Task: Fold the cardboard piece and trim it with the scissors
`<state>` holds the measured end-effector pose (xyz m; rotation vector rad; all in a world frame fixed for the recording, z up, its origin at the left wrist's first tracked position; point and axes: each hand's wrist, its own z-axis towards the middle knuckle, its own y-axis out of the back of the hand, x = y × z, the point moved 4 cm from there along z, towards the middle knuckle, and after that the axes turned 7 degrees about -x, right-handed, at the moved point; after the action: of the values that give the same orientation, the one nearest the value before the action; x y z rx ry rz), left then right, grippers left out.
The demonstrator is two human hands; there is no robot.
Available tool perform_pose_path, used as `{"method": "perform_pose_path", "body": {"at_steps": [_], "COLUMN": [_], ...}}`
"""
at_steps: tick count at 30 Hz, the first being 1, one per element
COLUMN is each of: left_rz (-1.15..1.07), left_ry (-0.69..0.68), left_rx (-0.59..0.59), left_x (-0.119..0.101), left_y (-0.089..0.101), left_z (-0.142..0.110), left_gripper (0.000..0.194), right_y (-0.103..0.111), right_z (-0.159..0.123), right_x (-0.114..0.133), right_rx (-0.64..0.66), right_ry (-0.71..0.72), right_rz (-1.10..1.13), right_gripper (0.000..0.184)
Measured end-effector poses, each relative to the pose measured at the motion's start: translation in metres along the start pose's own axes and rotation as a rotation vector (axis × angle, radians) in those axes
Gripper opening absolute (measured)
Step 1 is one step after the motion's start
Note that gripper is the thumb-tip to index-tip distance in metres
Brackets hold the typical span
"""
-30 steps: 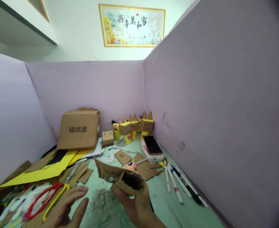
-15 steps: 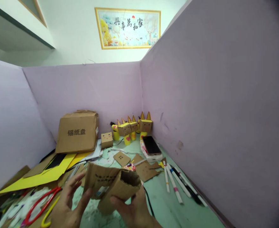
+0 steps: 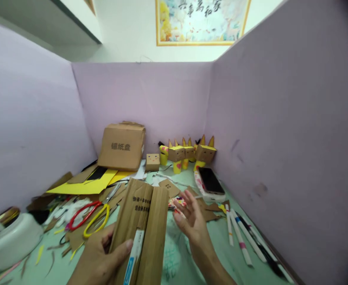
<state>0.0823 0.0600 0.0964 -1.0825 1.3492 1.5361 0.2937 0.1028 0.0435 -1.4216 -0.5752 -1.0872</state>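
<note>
My left hand (image 3: 99, 259) grips a folded strip of brown cardboard (image 3: 146, 221) by its lower left edge, thumb pressed on the front face. The cardboard stands nearly upright, creased into long panels, with printed text near the top and a white-blue label low down. My right hand (image 3: 191, 219) hovers just right of the cardboard, fingers spread and holding nothing. Red and yellow scissors (image 3: 87, 215) lie on the table left of the cardboard.
A brown box (image 3: 122, 146) stands at the back, with several small cardboard-and-yellow figures (image 3: 188, 154) beside it. A phone (image 3: 211, 182) and several markers (image 3: 242, 233) lie at the right. Yellow paper (image 3: 85, 186), cardboard scraps and a white container (image 3: 10, 241) are at the left. Purple partition walls enclose the table.
The right hand has let go of the cardboard and opened beside it. The left hand has taken hold of it and raised it upright, flatter than before. The view shifted left.
</note>
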Motion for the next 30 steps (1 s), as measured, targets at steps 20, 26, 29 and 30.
{"method": "perform_pose_path", "body": {"at_steps": [20,26,29,30], "left_rz": [0.481,0.258,0.380,0.434], "left_ry": [0.001,0.170,0.127,0.065], "left_rx": [0.450,0.696,0.682,0.623], "left_x": [-0.025,-0.010,0.012,0.018], "left_y": [-0.001,-0.013,-0.020,-0.021], "left_z": [0.028,0.038,0.055,0.060], "left_gripper": [0.023,0.018,0.013,0.007], "right_y": [0.033,0.040,0.040,0.040], "right_z": [-0.020,-0.031,-0.041,-0.044], "right_x": [0.008,0.007,0.007,0.006], "right_rx": [-0.103,0.035,-0.001,0.019], "right_ry": [-0.012,-0.068,-0.044,-0.050], "right_rz": [-1.044,-0.892,-0.991,-1.020], "right_gripper": [0.044,0.037,0.034,0.035]}}
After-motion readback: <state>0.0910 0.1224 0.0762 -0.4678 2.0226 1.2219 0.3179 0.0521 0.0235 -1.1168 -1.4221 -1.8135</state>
